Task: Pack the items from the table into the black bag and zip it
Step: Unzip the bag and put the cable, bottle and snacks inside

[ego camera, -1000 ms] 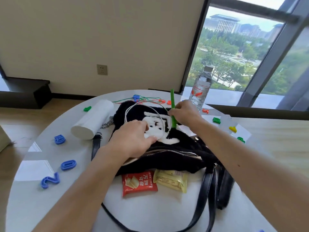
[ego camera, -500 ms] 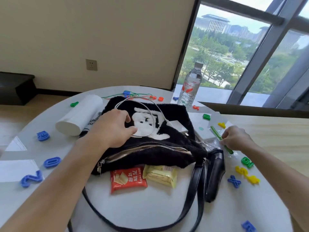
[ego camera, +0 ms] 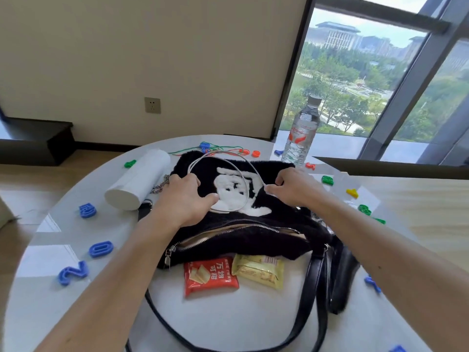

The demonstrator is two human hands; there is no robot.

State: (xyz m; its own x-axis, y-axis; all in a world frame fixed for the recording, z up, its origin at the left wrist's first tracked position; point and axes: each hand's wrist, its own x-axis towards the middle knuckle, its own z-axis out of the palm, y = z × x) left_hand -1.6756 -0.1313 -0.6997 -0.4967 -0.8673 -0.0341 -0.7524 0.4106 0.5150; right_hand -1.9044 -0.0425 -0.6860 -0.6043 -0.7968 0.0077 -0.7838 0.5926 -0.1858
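Observation:
The black furry bag (ego camera: 274, 240) with a white face patch lies in the middle of the round table, its zipper open toward me. A white cable (ego camera: 228, 161) is looped on top of it. My left hand (ego camera: 182, 196) rests on the bag's left side, fingers over the cable loop. My right hand (ego camera: 291, 186) pinches the cable's right end on the bag. A red snack packet (ego camera: 210, 275) and a yellow snack packet (ego camera: 258, 270) lie in front of the bag. A white roll (ego camera: 139, 184) lies to the left, and a water bottle (ego camera: 302, 133) stands behind.
Blue plastic letters (ego camera: 100, 248) are scattered on the table's left, green, yellow and red ones (ego camera: 327, 180) on its right. Coloured strings (ego camera: 218, 148) lie behind the bag. The bag's black strap (ego camera: 317, 288) loops toward me. A window fills the right background.
My right hand put the green stick down at the table's right, then came back to the bag and took the cable's end. My left hand stayed on the bag.

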